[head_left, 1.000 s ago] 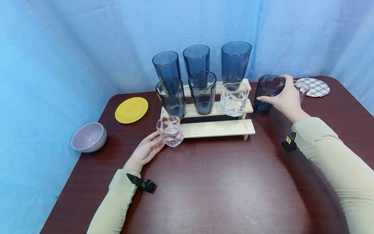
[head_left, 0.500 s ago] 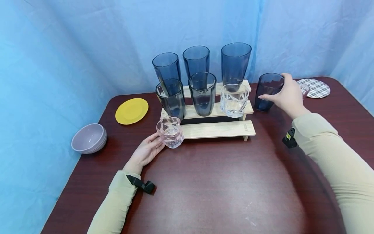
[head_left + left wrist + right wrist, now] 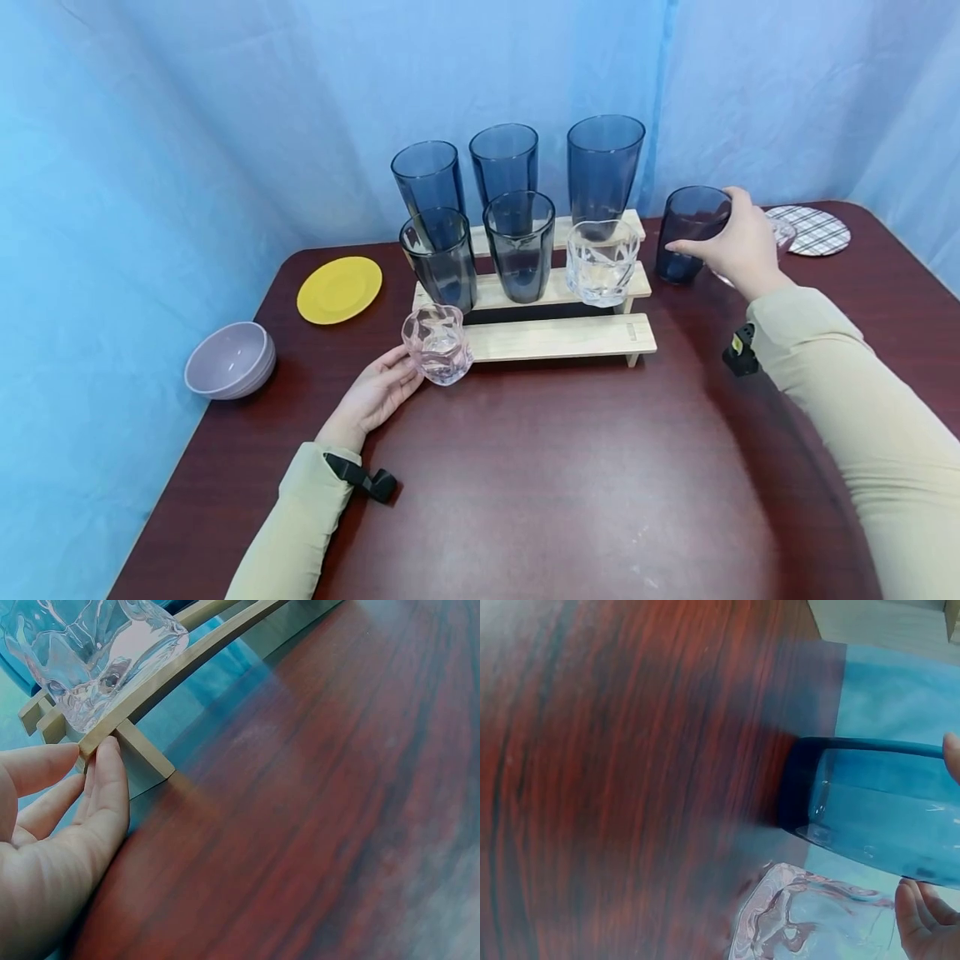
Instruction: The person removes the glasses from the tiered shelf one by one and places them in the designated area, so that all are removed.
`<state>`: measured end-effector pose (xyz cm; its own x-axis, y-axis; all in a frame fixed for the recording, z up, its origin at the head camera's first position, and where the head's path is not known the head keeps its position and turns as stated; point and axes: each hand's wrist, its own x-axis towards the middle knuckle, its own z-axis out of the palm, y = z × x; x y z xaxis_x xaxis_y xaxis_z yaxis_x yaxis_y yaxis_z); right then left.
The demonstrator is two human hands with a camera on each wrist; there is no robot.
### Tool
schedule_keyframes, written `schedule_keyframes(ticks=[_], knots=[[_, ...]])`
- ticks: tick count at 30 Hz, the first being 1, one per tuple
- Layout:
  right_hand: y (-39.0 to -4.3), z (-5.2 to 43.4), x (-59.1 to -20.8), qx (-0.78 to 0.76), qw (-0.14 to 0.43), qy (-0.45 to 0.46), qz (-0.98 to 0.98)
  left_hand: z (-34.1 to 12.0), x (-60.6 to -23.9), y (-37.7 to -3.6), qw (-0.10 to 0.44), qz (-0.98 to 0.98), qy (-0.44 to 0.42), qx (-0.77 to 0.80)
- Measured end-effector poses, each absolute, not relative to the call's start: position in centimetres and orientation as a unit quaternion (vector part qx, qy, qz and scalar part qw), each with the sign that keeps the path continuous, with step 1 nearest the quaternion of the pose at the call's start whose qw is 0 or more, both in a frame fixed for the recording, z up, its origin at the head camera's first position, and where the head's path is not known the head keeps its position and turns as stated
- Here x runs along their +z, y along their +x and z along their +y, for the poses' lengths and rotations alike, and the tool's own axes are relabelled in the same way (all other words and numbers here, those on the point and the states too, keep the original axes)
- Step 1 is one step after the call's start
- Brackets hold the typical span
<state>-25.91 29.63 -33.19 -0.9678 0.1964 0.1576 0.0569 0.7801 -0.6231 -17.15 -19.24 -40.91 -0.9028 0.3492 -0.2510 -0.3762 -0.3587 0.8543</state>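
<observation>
In the left wrist view, my left hand point(image 3: 64, 832) pinches the left end of the lowest step of a wooden tiered rack point(image 3: 199, 664) between thumb and fingers. Right above it, a pink wavy glass point(image 3: 437, 346) stands on that step. At the right of the rack, my right hand point(image 3: 742, 248) grips a tall dark blue tumbler point(image 3: 678, 246) around its upper sides. A second pink glass point(image 3: 799, 919) stands beside this tumbler, partly hidden by the hand in the head view. Whether the tumbler's base touches the table is hard to tell.
Three blue tumblers point(image 3: 606, 167) line the top step. Two more tumblers point(image 3: 519, 250) and a clear wavy glass point(image 3: 602, 267) occupy the middle one. A yellow plate point(image 3: 340, 290) and lilac bowl point(image 3: 229, 362) sit left, a checked coaster point(image 3: 821, 232) far right. Blue curtains point(image 3: 337, 125) surround the table.
My right hand and the tumbler have shifted slightly back and away from the rack. My left hand stays at the rack's end. The head view has tilted a little upward.
</observation>
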Motion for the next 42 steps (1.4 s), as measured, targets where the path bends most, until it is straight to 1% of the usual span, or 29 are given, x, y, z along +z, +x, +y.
schedule_keyframes(ticks=[10, 23, 34, 42], knots=[[-25.9, 29.6, -32.8, 0.311, 0.107, -0.067, -0.942, -19.1, -40.9, -17.2, 0.218, 0.523, -0.016, 0.824], [-25.6, 29.9, -31.9, 0.341, 0.105, -0.056, -0.932, -19.2, -40.9, -17.1, 0.216, 0.524, -0.017, 0.824], [-23.6, 29.3, -31.1, 0.349, 0.125, -0.051, -0.927, -19.1, -40.8, -17.2, 0.220, 0.526, -0.020, 0.821], [-21.1, 28.3, -30.5, 0.392, 0.117, -0.044, -0.911, -19.2, -40.9, -17.3, 0.221, 0.529, -0.021, 0.819]])
